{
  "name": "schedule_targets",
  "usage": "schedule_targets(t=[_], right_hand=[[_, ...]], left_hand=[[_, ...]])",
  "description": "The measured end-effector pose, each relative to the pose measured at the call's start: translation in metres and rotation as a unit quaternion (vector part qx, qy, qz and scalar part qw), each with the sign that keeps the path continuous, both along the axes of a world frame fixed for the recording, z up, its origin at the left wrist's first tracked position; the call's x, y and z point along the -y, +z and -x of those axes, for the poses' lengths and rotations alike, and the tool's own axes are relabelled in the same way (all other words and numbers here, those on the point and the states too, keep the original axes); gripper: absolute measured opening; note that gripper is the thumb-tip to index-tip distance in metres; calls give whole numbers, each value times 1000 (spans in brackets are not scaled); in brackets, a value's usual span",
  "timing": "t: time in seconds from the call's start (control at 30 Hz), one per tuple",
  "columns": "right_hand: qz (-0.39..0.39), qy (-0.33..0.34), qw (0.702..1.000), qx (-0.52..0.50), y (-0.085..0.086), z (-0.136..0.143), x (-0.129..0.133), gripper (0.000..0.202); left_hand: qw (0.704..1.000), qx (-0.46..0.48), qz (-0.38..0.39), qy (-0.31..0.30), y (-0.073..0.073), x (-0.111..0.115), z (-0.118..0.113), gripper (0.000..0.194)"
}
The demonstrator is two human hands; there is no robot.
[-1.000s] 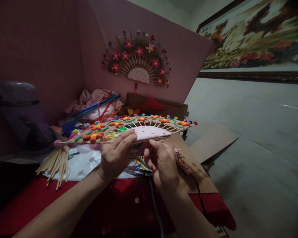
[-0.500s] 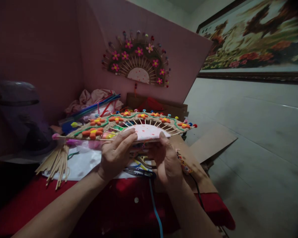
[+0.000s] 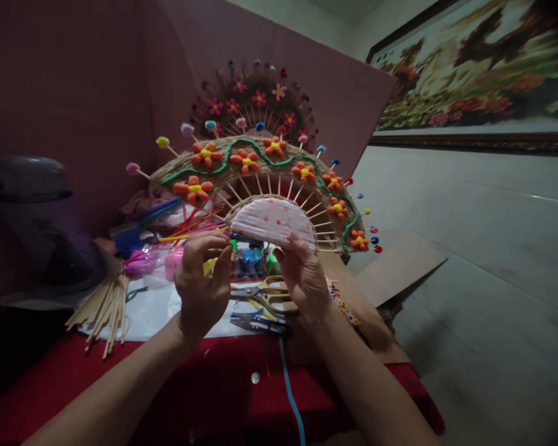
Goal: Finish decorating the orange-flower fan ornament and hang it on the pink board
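Observation:
A handmade fan [image 3: 272, 218] stands raised and tilted up before me. Its half-round base is white cloth with reddish dots, from which thin sticks run to a twine-covered arc with orange flowers, a wavy green strip and coloured balls on stick ends. My right hand [image 3: 307, 282] pinches the base's lower right part, thumb in front. Close to the base's lower left corner, my left hand [image 3: 203, 282] has bent fingers with the thumb apart, and I see nothing held in it. Below the fan lie gold-handled scissors [image 3: 267, 294] and dark snips [image 3: 258, 323].
A bundle of wooden sticks [image 3: 105, 310] lies left on white sheeting over a red cloth [image 3: 223, 384]. Cardboard [image 3: 367, 334] is at the right. Another fan with pink flowers [image 3: 259, 97] is on the pink board behind. A blue strip [image 3: 291, 393] runs toward me.
The fan has tipped up from nearly flat, its decorated face now showing. My left hand has come off the base and moved slightly left, while my right hand keeps its grip.

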State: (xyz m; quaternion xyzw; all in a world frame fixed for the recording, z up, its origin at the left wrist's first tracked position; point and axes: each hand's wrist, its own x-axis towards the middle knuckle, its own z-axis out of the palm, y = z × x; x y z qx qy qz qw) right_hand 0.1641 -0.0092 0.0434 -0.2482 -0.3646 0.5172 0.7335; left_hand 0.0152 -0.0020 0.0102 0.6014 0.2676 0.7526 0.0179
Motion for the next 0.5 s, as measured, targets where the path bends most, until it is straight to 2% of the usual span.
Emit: schedule_targets(t=[0.07,0.1,0.17,0.23,0.37,0.43,0.5], right_hand=[[-30,-21,999,21,-1,2,-3,31],[-45,-31,998,27,-3,3,-3,34],[-60,-44,997,36,-9,6,-4,36],[-56,-58,996,44,-17,7,-5,37],[-39,-78,995,42,-32,3,-7,41],[-40,-77,996,33,-36,-1,-10,41],[-51,-69,996,27,-38,-5,-12,40]], left_hand=[[991,11,88,-104,0,-3,-4,17],[976,3,136,-170,0,-5,-6,18],[930,3,218,-296,2,-6,-9,24],[880,37,275,-384,3,-7,-11,28],[789,104,352,-492,2,-5,-13,27],[754,120,392,-514,1,-2,-14,25],[732,125,420,-521,0,-1,-15,23]])
